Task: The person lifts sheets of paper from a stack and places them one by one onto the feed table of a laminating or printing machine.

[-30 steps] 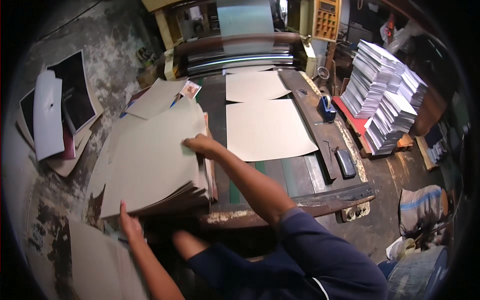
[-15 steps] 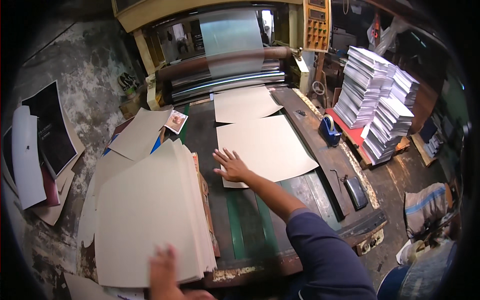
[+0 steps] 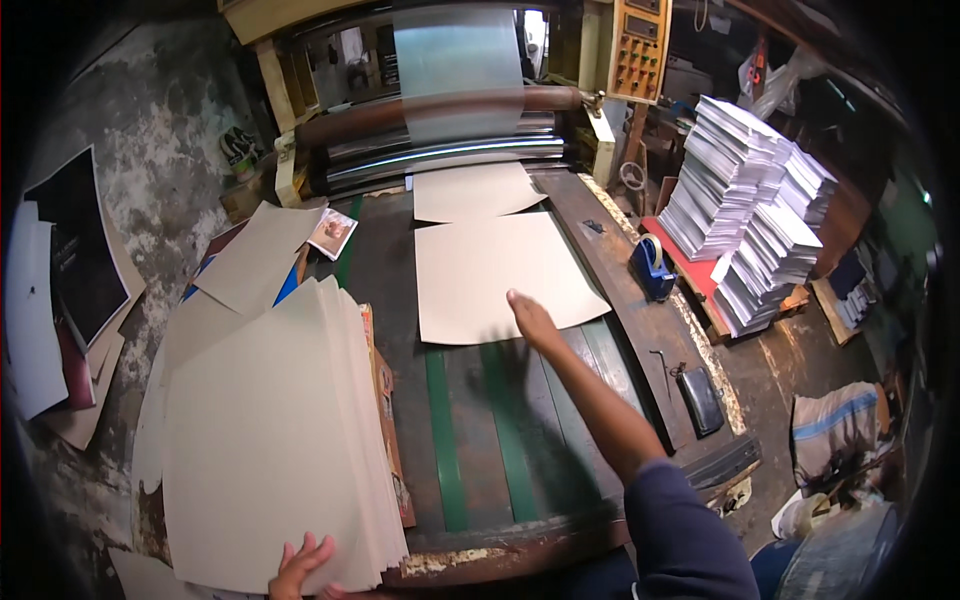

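My left hand point(image 3: 300, 568) is at the near edge of a thick stack of beige board sheets point(image 3: 265, 440), its fingers spread on the top sheet. My right arm reaches forward over the machine table. At its end my right hand point(image 3: 534, 322) is seen nearly edge-on by the near right part of a loose beige sheet point(image 3: 495, 270); its fingers look stretched out and hold nothing, and I cannot tell whether they touch the sheet. Beyond lies a second beige sheet point(image 3: 475, 192), meeting the first and reaching the rollers point(image 3: 450, 152).
Clear film point(image 3: 460, 65) runs down to the rollers. A blue tape dispenser point(image 3: 653, 268) and a black case point(image 3: 700, 400) lie along the table's right side. Tall stacks of white paper point(image 3: 720, 180) stand further right. Large printed sheets point(image 3: 85, 240) lean at the left wall.
My right hand has moved right, off the sheet's near left part, and turned edge-on. My left hand has come down onto the stack. The whole view has shifted slightly.
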### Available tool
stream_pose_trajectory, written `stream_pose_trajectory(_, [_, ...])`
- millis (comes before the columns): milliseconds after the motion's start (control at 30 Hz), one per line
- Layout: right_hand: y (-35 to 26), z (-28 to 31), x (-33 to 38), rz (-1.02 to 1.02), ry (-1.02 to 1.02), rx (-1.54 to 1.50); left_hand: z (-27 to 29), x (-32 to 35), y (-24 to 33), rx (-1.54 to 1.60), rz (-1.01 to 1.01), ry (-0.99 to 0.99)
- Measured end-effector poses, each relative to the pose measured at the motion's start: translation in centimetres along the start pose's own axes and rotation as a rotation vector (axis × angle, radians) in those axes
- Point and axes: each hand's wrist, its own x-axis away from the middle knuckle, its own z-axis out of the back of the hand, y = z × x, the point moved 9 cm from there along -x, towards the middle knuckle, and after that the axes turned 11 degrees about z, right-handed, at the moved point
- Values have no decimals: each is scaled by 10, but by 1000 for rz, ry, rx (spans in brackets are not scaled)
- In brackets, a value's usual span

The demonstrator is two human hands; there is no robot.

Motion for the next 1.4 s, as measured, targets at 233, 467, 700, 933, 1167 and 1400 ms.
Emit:
stream_pose_trajectory(233, [-91, -34, 191, -422, -234, -726, 15, 13, -81, 799, 415, 517])
stream_pose_trajectory(467, [-242, 2, 244, -264, -494, -1093, 11, 29, 29, 301, -119, 459])
stream_pose_trajectory(700, [-183, -1, 299, -588, -289, -980, -21, 17, 81, -260, -339, 208])
stream_pose_trajectory(933, [-109, -54, 370, -874, -27, -1097, -28, 0, 9, -419, -104, 9])
stream_pose_trajectory(1167, [-47, -78, 322, -1010, 99, -1187, -21, -2, -1, 6, -39, -40])
stream_pose_trajectory(1400, [4, -87, 239, -933, 163, -1186, -12, -3, -22, 226, 98, 208])
